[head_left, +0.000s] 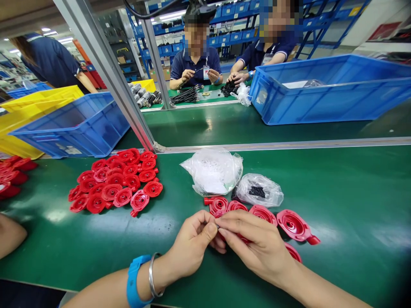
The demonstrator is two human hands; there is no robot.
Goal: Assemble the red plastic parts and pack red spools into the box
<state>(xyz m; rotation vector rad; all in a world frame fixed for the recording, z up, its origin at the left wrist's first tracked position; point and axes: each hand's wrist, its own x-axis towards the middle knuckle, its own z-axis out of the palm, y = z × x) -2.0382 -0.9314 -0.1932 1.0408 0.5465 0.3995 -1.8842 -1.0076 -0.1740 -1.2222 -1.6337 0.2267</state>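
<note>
Black pieces point(257, 192) lie in a clear bag point(274, 195); left fingers point(208, 231) and right fingers point(242, 227) pinch a tiny part point(218, 227).

Your green counter point(346, 192) gleams with reflected light, a metal rail point(289, 145) along its far edge and a metal post point(104, 70) rising there. Beyond that edge you face blue shelves point(237, 16); ceiling lights point(66, 39) glow leftward, and rightward there's a pale wall point(364, 25).

Blue wristband point(136, 280), 1 silver bangle point(150, 276)

Red parts point(294, 226): glossy plast., smth.
</note>
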